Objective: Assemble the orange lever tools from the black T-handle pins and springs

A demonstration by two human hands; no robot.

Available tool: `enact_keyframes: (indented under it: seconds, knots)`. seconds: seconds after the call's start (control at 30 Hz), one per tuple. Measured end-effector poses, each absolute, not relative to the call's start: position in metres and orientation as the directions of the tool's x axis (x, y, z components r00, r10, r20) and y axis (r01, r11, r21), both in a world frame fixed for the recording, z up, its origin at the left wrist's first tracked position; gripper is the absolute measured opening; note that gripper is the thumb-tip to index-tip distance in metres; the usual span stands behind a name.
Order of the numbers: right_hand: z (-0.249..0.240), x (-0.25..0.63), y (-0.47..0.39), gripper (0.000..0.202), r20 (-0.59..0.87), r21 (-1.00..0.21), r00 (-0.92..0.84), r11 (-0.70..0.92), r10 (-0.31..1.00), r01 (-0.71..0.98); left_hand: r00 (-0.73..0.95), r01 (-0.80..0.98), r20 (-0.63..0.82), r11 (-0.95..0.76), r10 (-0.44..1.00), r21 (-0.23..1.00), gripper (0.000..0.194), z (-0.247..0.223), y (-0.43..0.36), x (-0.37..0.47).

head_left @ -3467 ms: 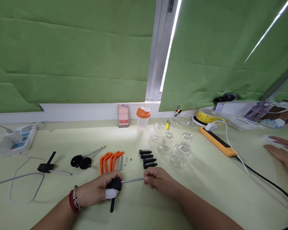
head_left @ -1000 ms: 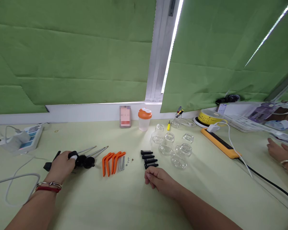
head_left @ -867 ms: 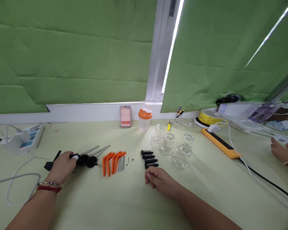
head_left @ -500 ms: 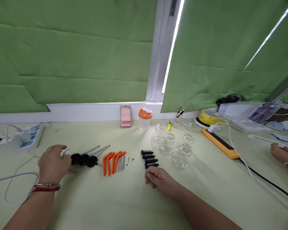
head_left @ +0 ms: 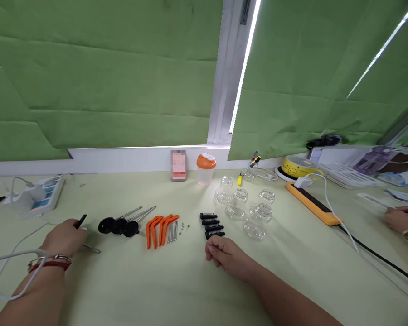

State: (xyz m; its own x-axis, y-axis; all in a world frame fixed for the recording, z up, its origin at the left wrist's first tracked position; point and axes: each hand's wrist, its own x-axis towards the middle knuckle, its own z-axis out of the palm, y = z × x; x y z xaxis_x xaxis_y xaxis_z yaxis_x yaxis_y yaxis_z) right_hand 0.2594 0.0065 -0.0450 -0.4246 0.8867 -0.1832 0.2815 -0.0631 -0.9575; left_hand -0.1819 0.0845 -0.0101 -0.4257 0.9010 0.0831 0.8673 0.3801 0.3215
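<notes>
My left hand (head_left: 64,237) is closed around a black disc with a metal rod (head_left: 94,249); a black edge sticks up past the fingers and the rod's tip points out to the right. Most of that part is hidden by the hand. Three similar black discs with metal rods (head_left: 119,226) lie just to its right. My right hand (head_left: 228,258) rests on the table with curled fingers, nothing visible in it. Directly beyond it is a column of small black ribbed parts (head_left: 212,226). Orange angled handles (head_left: 161,230), thin screws (head_left: 172,232) and tiny nuts (head_left: 181,229) lie between the hands.
Several clear glass jars (head_left: 237,204) stand right of centre. Behind are an orange-lidded cup (head_left: 206,170) and a phone (head_left: 178,166). A white power strip (head_left: 47,197) with cables is at left, an orange one (head_left: 313,206) at right. Another person's hand (head_left: 403,219) is at far right.
My left hand has moved left and slightly toward me, taking the black disc with its rod away from the row of discs. My right hand has stayed still.
</notes>
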Motion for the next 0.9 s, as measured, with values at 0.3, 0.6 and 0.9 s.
enact_keyframes:
  seconds: [0.3,0.6,0.9]
  knots:
    - [-0.046,0.26,0.007,0.021,-0.174,-0.956,-0.428,-0.047,0.887,0.291,-0.449,0.866,-0.097,0.459,0.888,0.197,0.02,0.01,0.079,-0.171]
    - [-0.048,0.259,0.009,0.02,-0.161,-0.952,-0.432,-0.024,0.888,0.304,0.277,0.817,-0.243,-0.094,0.93,0.569,0.019,0.023,0.049,-0.104]
    - [-0.052,0.26,0.008,0.019,-0.141,-0.966,-0.435,-0.028,0.889,0.257,0.684,0.537,-0.187,-0.313,0.705,0.783,0.019,0.017,0.029,-0.026]
